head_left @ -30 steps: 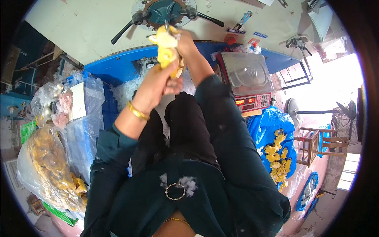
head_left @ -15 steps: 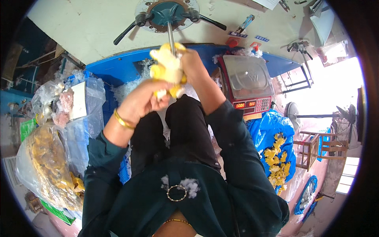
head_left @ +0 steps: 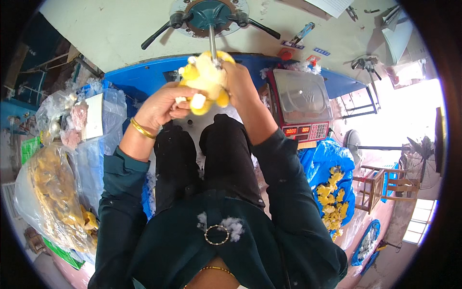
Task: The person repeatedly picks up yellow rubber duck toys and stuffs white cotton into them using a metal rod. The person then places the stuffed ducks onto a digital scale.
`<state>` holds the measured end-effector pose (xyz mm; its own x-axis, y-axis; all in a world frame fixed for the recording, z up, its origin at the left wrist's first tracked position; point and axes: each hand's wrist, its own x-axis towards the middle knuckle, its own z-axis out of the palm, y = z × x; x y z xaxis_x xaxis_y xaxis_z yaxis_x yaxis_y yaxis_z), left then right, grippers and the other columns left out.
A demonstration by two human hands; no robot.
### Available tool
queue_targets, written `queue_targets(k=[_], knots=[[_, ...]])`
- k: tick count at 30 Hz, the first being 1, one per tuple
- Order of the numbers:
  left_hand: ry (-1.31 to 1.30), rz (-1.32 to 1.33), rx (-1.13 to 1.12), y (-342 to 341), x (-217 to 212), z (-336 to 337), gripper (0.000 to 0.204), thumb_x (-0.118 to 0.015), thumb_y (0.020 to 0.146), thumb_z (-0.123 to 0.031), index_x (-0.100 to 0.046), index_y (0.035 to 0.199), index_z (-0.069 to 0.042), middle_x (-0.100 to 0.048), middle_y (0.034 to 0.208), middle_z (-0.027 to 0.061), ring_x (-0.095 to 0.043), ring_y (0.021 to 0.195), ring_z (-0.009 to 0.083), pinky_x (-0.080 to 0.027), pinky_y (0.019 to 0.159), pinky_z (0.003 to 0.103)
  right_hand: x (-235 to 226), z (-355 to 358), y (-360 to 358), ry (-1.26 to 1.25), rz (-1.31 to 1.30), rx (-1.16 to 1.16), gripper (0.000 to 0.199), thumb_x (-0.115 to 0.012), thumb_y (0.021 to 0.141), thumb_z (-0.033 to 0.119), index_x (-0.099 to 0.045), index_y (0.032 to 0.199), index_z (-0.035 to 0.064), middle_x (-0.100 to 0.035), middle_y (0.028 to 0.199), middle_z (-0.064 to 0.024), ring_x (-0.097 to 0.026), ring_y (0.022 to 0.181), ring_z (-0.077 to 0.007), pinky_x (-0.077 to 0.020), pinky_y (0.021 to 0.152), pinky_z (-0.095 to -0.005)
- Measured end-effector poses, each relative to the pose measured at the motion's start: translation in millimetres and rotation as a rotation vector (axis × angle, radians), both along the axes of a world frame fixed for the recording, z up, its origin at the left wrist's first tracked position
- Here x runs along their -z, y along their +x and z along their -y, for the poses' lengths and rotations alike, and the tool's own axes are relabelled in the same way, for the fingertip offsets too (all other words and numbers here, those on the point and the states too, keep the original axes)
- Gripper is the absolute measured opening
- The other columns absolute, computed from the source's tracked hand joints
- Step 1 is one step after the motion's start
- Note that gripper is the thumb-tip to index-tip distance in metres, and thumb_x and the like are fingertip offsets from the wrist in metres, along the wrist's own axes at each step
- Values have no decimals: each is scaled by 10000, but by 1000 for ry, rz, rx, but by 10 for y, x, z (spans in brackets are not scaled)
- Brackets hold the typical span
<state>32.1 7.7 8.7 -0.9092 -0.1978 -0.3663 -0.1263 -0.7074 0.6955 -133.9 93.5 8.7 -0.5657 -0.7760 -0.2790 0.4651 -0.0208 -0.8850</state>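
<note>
A: Where is the yellow plush toy (head_left: pixel 206 82) in relation to the hands?

B: It sits between them, raised in front of the person's knees. The left hand (head_left: pixel 161 107) cups its lower left side with the fingers (head_left: pixel 179 101) curled onto the fabric. The right hand (head_left: pixel 239 83) is wrapped round its right side, closed on it.

A: And the metal tube?

B: The thin metal nozzle (head_left: pixel 212 41) comes straight down from the round teal fitting (head_left: pixel 208 12) above, and its lower end meets the top of the toy. Whether it goes inside, I cannot tell. The toy's long axis runs roughly along the tube, top toward the fitting.

A: Which hand is nearer the nozzle?

B: The right one; its knuckles lie just beside the tube's tip. The left is lower, out to the side.

A: Anything crowding the spot?

B: Nothing lies between hands and tube. The digital scale (head_left: pixel 301 103) stands near the right forearm on the blue worktop (head_left: pixel 139 79). Clear bags of plush pieces (head_left: pixel 53 192) are well apart on the left, a heap of yellow toys (head_left: pixel 332 202) on blue sheeting to the right.
</note>
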Motion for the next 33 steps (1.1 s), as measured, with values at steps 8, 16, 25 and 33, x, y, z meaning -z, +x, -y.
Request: queue_targets(k=[8,16,25,33], knots=[[-399,-5,-135,-272,67,305,216,-615,901,-181,-592,1023,-5,-580,734,-17,-450,487,17,-300,405,150,27,263,-64,-20,-52,-6,308,-431,906,125,-605,1049,-85,-663,915,-155,-680,760,-249,-553,659,-348],[-377,-151,-279,-442,233,451,210,-620,899,-172,-604,1026,-5,-593,748,-33,-501,577,21,-350,458,174,27,448,-57,47,-103,183,326,-408,898,125,-544,1066,-119,-642,967,-203,-680,782,-279,-575,670,-367],[-324,55,-261,-49,194,-161,307,-629,915,-259,-569,1097,-18,-614,900,4,-620,783,88,-530,695,229,-4,-47,97,-4,-10,29,317,-440,904,160,-583,1045,-85,-657,925,-158,-678,780,-237,-555,674,-329],[197,-107,-92,-398,12,-254,420,-664,875,-245,-515,1189,-8,-648,1061,136,-682,905,248,-590,735,408,432,374,-415,-116,-526,-425,290,-549,876,211,-662,960,-43,-684,919,-117,-682,791,-203,-553,711,-311]])
